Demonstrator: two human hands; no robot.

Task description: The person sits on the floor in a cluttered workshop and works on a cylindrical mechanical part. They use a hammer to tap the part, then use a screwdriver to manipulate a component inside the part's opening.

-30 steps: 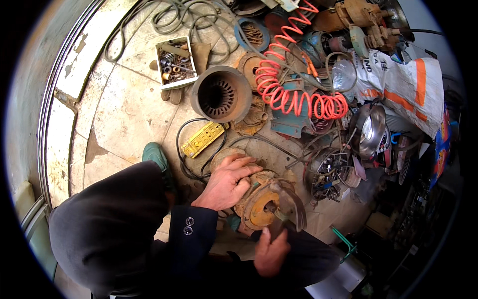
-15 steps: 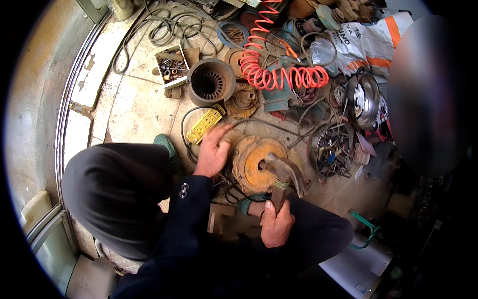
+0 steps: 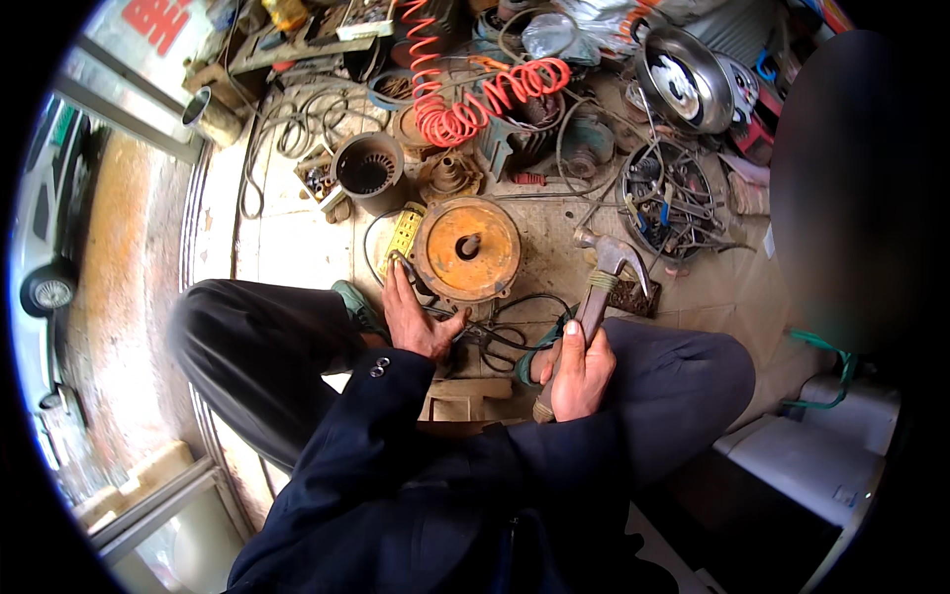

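My right hand (image 3: 582,374) is wrapped round the wooden handle of a claw hammer (image 3: 615,259), held over my right thigh with its metal head up and away from me. In front of me stands a round, orange-brown rusty metal housing (image 3: 487,259) with a dark centre hole and a shaft stub in it. Close to its near left edge is my left hand (image 3: 416,319), fingers stretched and thumb apart, holding nothing. Just beyond those fingers lies a yellow power strip (image 3: 404,234). A black cable (image 3: 510,337) loops on the floor between my feet.
Beyond the housing are a hollow motor stator (image 3: 368,170), a rusty flange (image 3: 450,176) and a red coiled air hose (image 3: 465,117). A basket of tools (image 3: 673,203) and a steel pan (image 3: 685,77) sit to the right. A wooden block (image 3: 465,396) lies close to me.
The hammer has moved right, away from over the housing. My left hand has come nearer to me and spread its fingers. The view has shifted, showing more of the doorway at left.
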